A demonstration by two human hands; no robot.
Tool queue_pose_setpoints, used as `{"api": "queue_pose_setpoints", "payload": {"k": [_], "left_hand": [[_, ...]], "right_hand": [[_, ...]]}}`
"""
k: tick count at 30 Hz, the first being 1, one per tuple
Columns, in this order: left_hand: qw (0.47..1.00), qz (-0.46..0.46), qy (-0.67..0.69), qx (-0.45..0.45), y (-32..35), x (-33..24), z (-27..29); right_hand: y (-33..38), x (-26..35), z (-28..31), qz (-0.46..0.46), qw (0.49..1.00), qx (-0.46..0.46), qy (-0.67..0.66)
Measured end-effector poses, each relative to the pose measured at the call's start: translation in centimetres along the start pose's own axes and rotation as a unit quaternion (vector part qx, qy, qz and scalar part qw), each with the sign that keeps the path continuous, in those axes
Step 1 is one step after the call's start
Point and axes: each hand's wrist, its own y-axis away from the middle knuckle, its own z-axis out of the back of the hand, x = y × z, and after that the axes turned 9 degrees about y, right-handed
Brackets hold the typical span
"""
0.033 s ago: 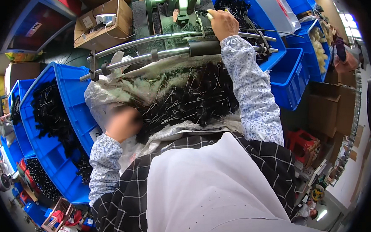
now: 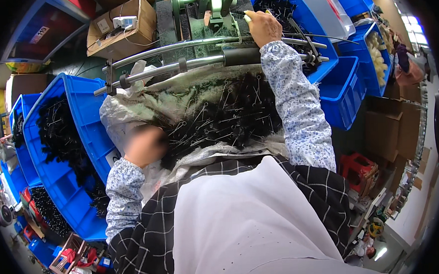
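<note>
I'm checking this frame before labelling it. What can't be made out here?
- Left hand, head view: blurred, so its grip is unreadable.
- Right hand: seen from behind; what its fingers pinch at the green machine is hidden.
- Black wire pieces in the sack: too small to identify.
- Blue bins: cut off at the dark rim.

I see a small factory workshop: blue bins of black wire parts left, a green machine far, cardboard boxes.
</note>
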Motion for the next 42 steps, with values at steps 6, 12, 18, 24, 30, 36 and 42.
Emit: {"api": "queue_pose_setpoints", "payload": {"k": [6, 12, 18, 24, 30, 36, 42], "left_hand": [[0.999, 0.005, -0.038, -0.033, -0.1, -1.1, 0.6], [0.990, -0.074, 0.062, -0.106, -1.3, -2.9, 3.5], [0.972, -0.062, 0.192, -0.118, -1.9, -4.9, 5.6], [0.978, -0.048, 0.177, -0.098, -2.0, -5.0, 5.6], [0.958, -0.100, 0.193, -0.188, -1.4, -5.1, 5.5], [0.951, -0.104, 0.203, -0.207, -1.0, -4.7, 6.2], [0.953, -0.104, 0.198, -0.207, -1.1, -4.8, 6.2]], "right_hand": [[-0.2, -0.5, -1.1, 0.024, 0.999, -0.003, -0.036], [-1.3, -1.0, -1.8, 0.046, 0.999, 0.009, -0.004], [-1.3, -1.3, -2.8, 0.057, 0.997, -0.020, -0.046], [-1.5, -0.9, -2.8, 0.043, 0.998, 0.013, -0.048], [-0.7, -0.6, -0.7, 0.013, 0.998, 0.024, 0.059], [0.3, -0.8, -1.3, -0.040, 0.999, 0.015, -0.015], [-0.4, 4.3, -0.8, -0.019, 0.999, 0.012, -0.026]]}}
